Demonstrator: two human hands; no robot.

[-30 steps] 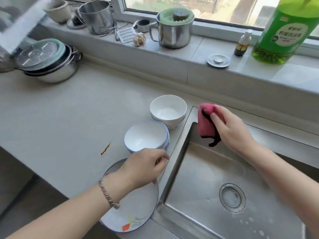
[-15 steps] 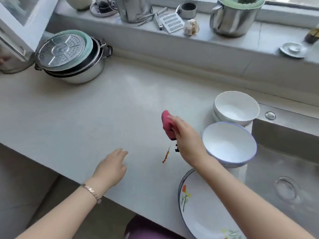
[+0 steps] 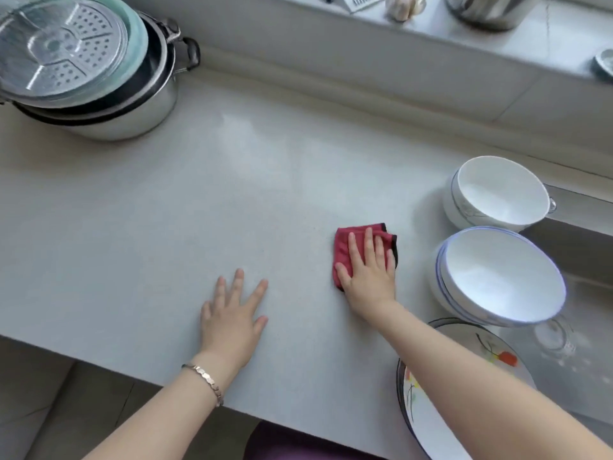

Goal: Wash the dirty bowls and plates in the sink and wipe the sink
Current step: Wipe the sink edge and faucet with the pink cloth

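Right grip (image 3: 368, 277) presses flat atop red cloth (image 3: 341, 249).

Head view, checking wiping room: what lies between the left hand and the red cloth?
Only bare countertop separates the left hand and red cloth in the head view.

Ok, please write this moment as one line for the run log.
right hand: flat on cloth | left hand: flat on counter | near bowl, far bowl, plate: beside sink
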